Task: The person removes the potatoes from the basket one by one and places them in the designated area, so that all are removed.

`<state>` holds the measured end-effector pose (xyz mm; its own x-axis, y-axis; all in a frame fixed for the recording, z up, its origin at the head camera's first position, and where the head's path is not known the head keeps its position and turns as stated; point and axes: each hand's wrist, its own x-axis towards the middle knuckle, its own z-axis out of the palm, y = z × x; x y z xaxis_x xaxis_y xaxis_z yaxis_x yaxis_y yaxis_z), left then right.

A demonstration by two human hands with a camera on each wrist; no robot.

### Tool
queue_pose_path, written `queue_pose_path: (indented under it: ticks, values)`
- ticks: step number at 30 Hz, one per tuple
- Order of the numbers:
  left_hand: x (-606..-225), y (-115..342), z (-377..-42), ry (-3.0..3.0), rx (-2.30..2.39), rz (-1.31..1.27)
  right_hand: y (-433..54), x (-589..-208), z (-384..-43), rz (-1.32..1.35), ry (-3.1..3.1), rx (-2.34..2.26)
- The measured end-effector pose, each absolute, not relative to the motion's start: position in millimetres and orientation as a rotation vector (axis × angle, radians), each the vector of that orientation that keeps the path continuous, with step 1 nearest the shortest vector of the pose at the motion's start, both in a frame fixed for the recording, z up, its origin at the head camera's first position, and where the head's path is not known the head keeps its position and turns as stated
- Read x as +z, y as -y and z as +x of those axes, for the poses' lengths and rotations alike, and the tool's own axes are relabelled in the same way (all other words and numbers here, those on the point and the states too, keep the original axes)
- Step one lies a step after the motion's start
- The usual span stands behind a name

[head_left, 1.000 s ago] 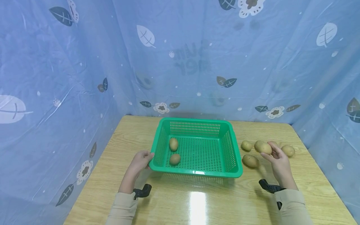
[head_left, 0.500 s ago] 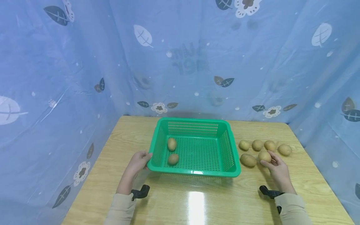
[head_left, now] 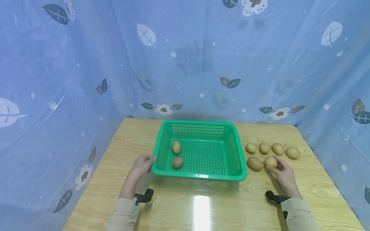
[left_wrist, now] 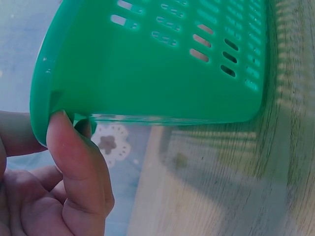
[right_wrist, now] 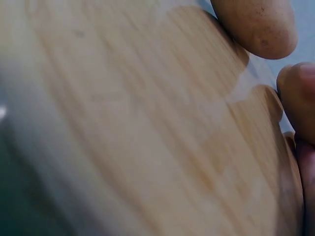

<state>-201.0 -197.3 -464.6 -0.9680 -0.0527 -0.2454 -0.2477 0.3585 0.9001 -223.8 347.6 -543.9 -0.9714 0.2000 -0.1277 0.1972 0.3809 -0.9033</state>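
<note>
My left hand (head_left: 143, 166) pinches the rim of a green plastic basket (head_left: 199, 177) at its near left corner; in the left wrist view its fingers (left_wrist: 78, 172) curl under the rim. Two brown potatoes, one farther (head_left: 176, 147) and one nearer (head_left: 177, 163), lie inside at the basket's left. To the right of the basket, my right hand (head_left: 284, 175) holds a round potato (head_left: 270, 162) between thumb and fingers, low at the table. Just left of it lies a longer potato (head_left: 255, 163). The right wrist view shows only part of a potato (right_wrist: 258, 27) and the hand's edge.
Behind the held potato, several more potatoes stand in a row, from a small one (head_left: 251, 148) to one at the right end (head_left: 293, 152). The wooden table (head_left: 231, 205) meets a blue patterned curtain (head_left: 185, 64) at the back and sides.
My right hand has brought the round potato down and toward me, from in front of the back row to beside the longer potato. The left hand keeps its grip on the basket rim.
</note>
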Motion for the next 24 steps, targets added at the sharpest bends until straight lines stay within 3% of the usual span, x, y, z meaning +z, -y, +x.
queue_pose_path:
  ticks: [24]
  values:
    - [-465.9,197.0,-202.6,-2.467,1.657,-0.258,-348.1,-543.4,-220.7,-0.332,2.736,1.559]
